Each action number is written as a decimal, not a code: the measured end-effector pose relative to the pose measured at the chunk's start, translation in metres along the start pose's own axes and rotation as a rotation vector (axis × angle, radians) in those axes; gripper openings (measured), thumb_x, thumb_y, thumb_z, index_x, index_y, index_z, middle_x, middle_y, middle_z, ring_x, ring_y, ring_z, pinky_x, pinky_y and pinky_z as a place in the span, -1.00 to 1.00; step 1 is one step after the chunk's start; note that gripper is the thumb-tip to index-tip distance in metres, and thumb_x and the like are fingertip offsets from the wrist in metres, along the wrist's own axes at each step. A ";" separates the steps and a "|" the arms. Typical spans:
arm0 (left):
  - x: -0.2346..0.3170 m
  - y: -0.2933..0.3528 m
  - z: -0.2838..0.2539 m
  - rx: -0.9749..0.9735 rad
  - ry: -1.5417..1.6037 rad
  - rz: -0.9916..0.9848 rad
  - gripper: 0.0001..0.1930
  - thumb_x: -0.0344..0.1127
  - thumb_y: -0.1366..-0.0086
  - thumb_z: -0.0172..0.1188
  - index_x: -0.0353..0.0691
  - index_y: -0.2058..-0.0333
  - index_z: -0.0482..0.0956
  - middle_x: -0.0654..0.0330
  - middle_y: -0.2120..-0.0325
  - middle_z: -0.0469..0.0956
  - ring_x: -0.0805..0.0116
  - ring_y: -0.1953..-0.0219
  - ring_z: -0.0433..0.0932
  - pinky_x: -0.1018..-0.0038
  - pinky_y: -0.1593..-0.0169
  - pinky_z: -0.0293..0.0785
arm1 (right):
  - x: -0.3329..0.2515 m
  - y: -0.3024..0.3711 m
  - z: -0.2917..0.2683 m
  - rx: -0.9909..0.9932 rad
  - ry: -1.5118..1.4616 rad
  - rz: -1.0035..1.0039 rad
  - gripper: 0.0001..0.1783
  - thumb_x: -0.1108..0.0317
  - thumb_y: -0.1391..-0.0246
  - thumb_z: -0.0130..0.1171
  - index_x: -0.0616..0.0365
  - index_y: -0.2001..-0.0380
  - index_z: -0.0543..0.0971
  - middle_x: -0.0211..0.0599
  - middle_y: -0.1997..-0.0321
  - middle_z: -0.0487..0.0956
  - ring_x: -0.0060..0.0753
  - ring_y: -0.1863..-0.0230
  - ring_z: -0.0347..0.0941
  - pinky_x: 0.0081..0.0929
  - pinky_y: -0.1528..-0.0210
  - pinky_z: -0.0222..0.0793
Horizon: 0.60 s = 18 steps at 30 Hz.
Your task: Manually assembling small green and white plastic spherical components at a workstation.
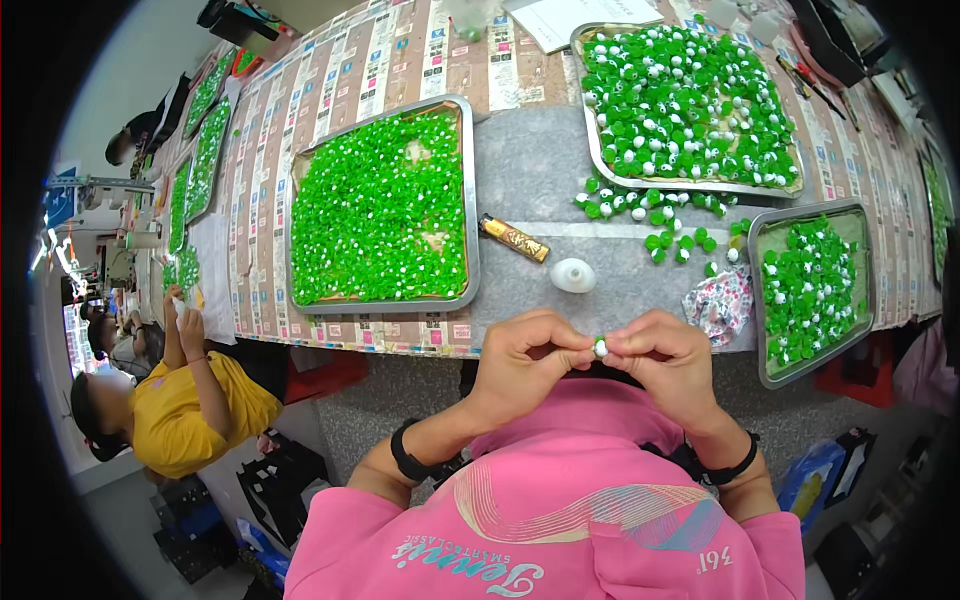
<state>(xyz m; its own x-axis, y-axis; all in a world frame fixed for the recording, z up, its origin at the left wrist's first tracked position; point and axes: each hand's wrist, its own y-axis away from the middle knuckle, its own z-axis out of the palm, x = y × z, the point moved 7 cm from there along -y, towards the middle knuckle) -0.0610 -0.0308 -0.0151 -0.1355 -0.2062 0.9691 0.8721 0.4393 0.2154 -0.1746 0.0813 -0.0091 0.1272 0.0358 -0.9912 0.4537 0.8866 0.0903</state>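
In front of my chest, at the table's near edge, my left hand [525, 365] and my right hand [665, 360] meet fingertip to fingertip. Both pinch one small green-and-white plastic piece [600, 348] between thumbs and forefingers; the fingers cover most of it. Just beyond them a small white squeeze bottle [573, 276] stands on the grey cloth [520, 150]. A dark-and-gold lighter [514, 239] lies left of the bottle, against a metal tray [473, 200] full of small green pieces. Loose green-and-white pieces [655, 212] are scattered beyond my right hand.
A large tray [592, 140] of green-and-white pieces sits at the far right; a smaller one [757, 310] overhangs the near edge. A floral cloth [718, 306] lies beside it. Tools [815, 90] rest far right. To the left, a person in yellow [205, 415] works at the table.
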 end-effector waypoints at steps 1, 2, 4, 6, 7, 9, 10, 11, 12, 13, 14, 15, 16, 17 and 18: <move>0.001 0.000 0.001 0.005 0.062 -0.021 -0.89 -0.62 -0.08 0.24 -0.36 0.37 0.56 0.10 0.39 0.53 0.39 0.33 0.57 0.56 0.22 0.52 | -0.002 -0.001 0.000 0.013 0.002 0.014 -0.77 0.64 0.11 0.25 0.21 0.30 0.62 -0.20 0.24 0.55 -0.44 0.24 0.54 -0.66 0.20 0.48; 0.001 -0.001 0.001 0.010 0.124 -0.042 -0.89 -0.62 -0.08 0.24 -0.36 0.37 0.56 0.11 0.40 0.53 0.40 0.34 0.56 0.56 0.23 0.52 | -0.004 -0.002 -0.001 0.025 0.004 0.029 -0.80 0.64 0.11 0.24 0.24 0.33 0.63 -0.21 0.26 0.55 -0.44 0.24 0.54 -0.65 0.21 0.49; 0.003 -0.004 0.003 0.010 0.118 -0.021 -0.91 -0.61 -0.09 0.23 -0.38 0.38 0.55 0.11 0.39 0.53 0.41 0.35 0.56 0.55 0.23 0.53 | -0.009 -0.003 -0.003 0.083 -0.067 0.094 -0.80 0.64 0.11 0.24 0.25 0.33 0.62 -0.21 0.25 0.55 -0.45 0.24 0.54 -0.62 0.20 0.50; 0.003 -0.006 0.005 -0.005 0.144 -0.037 -0.92 -0.59 -0.11 0.22 -0.38 0.39 0.54 0.11 0.39 0.54 0.41 0.36 0.56 0.54 0.23 0.53 | -0.010 -0.004 -0.004 0.088 -0.080 0.109 -0.80 0.64 0.11 0.24 0.27 0.33 0.61 -0.21 0.24 0.55 -0.46 0.22 0.53 -0.60 0.17 0.50; 0.002 -0.006 0.005 -0.020 0.173 -0.065 -0.93 -0.58 -0.13 0.22 -0.38 0.38 0.54 0.11 0.38 0.54 0.41 0.36 0.57 0.54 0.22 0.53 | -0.010 -0.003 -0.004 0.064 -0.057 0.092 -0.80 0.64 0.11 0.25 0.28 0.32 0.61 -0.21 0.23 0.55 -0.46 0.22 0.53 -0.60 0.16 0.50; -0.001 -0.006 0.006 -0.047 0.262 -0.138 -0.94 -0.56 -0.15 0.20 -0.38 0.38 0.52 0.10 0.38 0.54 0.41 0.36 0.57 0.53 0.22 0.54 | -0.010 -0.003 -0.004 0.032 -0.032 0.067 -0.80 0.63 0.10 0.24 0.29 0.31 0.60 -0.20 0.21 0.55 -0.45 0.20 0.53 -0.59 0.14 0.49; -0.003 -0.006 0.007 -0.059 0.322 -0.185 -0.95 -0.55 -0.16 0.20 -0.37 0.38 0.52 0.09 0.38 0.54 0.41 0.35 0.57 0.53 0.23 0.54 | -0.009 -0.003 -0.004 0.023 -0.030 0.059 -0.80 0.63 0.10 0.24 0.29 0.31 0.60 -0.20 0.20 0.55 -0.45 0.19 0.53 -0.59 0.13 0.49; -0.006 -0.005 0.007 -0.071 0.381 -0.231 -0.95 -0.53 -0.17 0.19 -0.37 0.38 0.51 0.09 0.38 0.54 0.41 0.35 0.57 0.53 0.23 0.55 | -0.009 -0.003 -0.004 0.014 -0.028 0.052 -0.80 0.63 0.09 0.24 0.29 0.31 0.60 -0.20 0.20 0.55 -0.45 0.19 0.53 -0.59 0.12 0.49; -0.008 -0.005 0.007 -0.076 0.414 -0.281 -0.94 -0.53 -0.17 0.19 -0.36 0.38 0.50 0.09 0.38 0.54 0.41 0.35 0.57 0.54 0.23 0.55 | -0.009 -0.003 -0.003 0.020 -0.054 0.063 -0.80 0.63 0.09 0.24 0.29 0.31 0.59 -0.19 0.19 0.56 -0.45 0.18 0.53 -0.58 0.11 0.48; -0.011 -0.004 0.007 -0.080 0.446 -0.330 -0.93 -0.52 -0.17 0.19 -0.36 0.37 0.50 0.09 0.38 0.54 0.42 0.35 0.58 0.54 0.24 0.56 | -0.008 -0.003 -0.003 0.026 -0.081 0.074 -0.80 0.63 0.09 0.24 0.29 0.30 0.59 -0.19 0.19 0.56 -0.44 0.18 0.53 -0.58 0.11 0.48; -0.014 -0.003 0.008 -0.085 0.478 -0.380 -0.93 -0.51 -0.17 0.20 -0.35 0.37 0.49 0.09 0.38 0.54 0.42 0.35 0.58 0.54 0.25 0.56 | -0.008 -0.002 -0.002 0.031 -0.107 0.086 -0.80 0.63 0.09 0.24 0.29 0.30 0.59 -0.18 0.19 0.56 -0.44 0.18 0.53 -0.58 0.11 0.48; -0.014 -0.004 0.008 -0.098 0.487 -0.391 -0.92 -0.51 -0.17 0.20 -0.35 0.36 0.49 0.10 0.38 0.54 0.42 0.35 0.58 0.54 0.25 0.56 | -0.007 -0.003 -0.002 0.029 -0.118 0.083 -0.80 0.63 0.09 0.24 0.29 0.30 0.59 -0.18 0.20 0.57 -0.44 0.17 0.53 -0.57 0.10 0.48; -0.014 -0.004 0.008 -0.111 0.497 -0.402 -0.91 -0.51 -0.17 0.21 -0.35 0.36 0.49 0.11 0.39 0.54 0.43 0.36 0.58 0.55 0.26 0.57 | -0.006 -0.003 -0.001 0.027 -0.128 0.080 -0.80 0.63 0.09 0.23 0.29 0.30 0.59 -0.18 0.20 0.57 -0.44 0.17 0.53 -0.57 0.10 0.47; -0.014 -0.003 0.009 -0.124 0.506 -0.413 -0.90 -0.50 -0.16 0.21 -0.35 0.35 0.48 0.12 0.39 0.54 0.43 0.36 0.58 0.55 0.26 0.57 | -0.005 -0.003 -0.001 0.025 -0.139 0.077 -0.80 0.64 0.09 0.23 0.28 0.30 0.59 -0.17 0.21 0.58 -0.44 0.17 0.53 -0.56 0.09 0.47; -0.013 -0.003 0.009 -0.122 0.533 -0.400 -0.89 -0.51 -0.16 0.21 -0.34 0.34 0.48 0.13 0.39 0.54 0.44 0.37 0.58 0.55 0.26 0.57 | -0.004 -0.003 0.000 0.026 -0.139 0.083 -0.80 0.64 0.09 0.23 0.29 0.30 0.59 -0.18 0.22 0.59 -0.44 0.17 0.53 -0.56 0.09 0.47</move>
<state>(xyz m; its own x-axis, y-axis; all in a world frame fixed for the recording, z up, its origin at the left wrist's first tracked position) -0.0666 -0.0214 -0.0271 -0.2356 -0.7491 0.6192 0.8542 0.1443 0.4995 -0.1767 0.0786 -0.0054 0.2850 0.0425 -0.9576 0.4588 0.8711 0.1752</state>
